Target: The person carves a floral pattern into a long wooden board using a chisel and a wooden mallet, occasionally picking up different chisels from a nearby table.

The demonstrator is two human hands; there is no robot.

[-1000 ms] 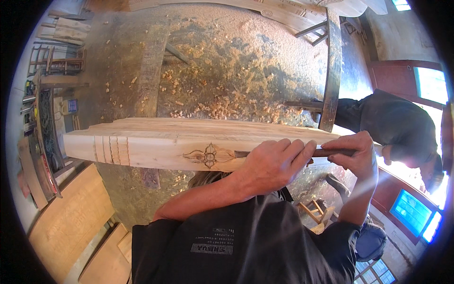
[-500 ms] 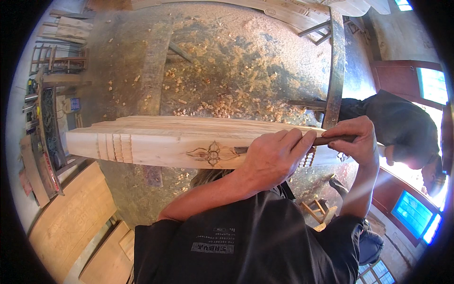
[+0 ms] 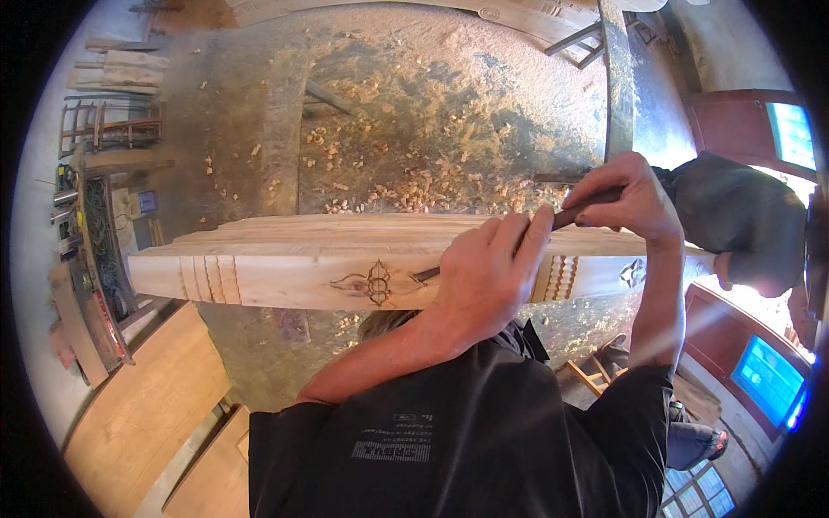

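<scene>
So the carving tool (image 3: 566, 217) is a slim dark chisel kind of thing, and it's slanting across the front of a long pale wooden beam (image 3: 285, 274), with its tip down at the side face just right of a carved flower motif (image 3: 377, 283). Can't really tell if the edge is biting in or only resting there. The left hand (image 3: 484, 268) has its fingers curled round the lower part of the tool, near the blade, with the knuckles up. The right hand (image 3: 626, 203) is higher and further right, fingers bent in close around the handle end, so both hands are on the one tool and neither grip is spread wide. Along the same face there are notched bands (image 3: 209, 278) toward the left end, and bead-like rows (image 3: 560, 276) plus a second motif (image 3: 632, 274) over on the right. Beyond the beam, curly shavings (image 3: 423, 186) are scattered over a stained floor (image 3: 414, 104). Boards (image 3: 155, 388) sit at lower left, a cluttered shelf (image 3: 99, 224) is at far left, and a co-worker in dark clothes (image 3: 738, 220) is leaning over on the far right.
</scene>
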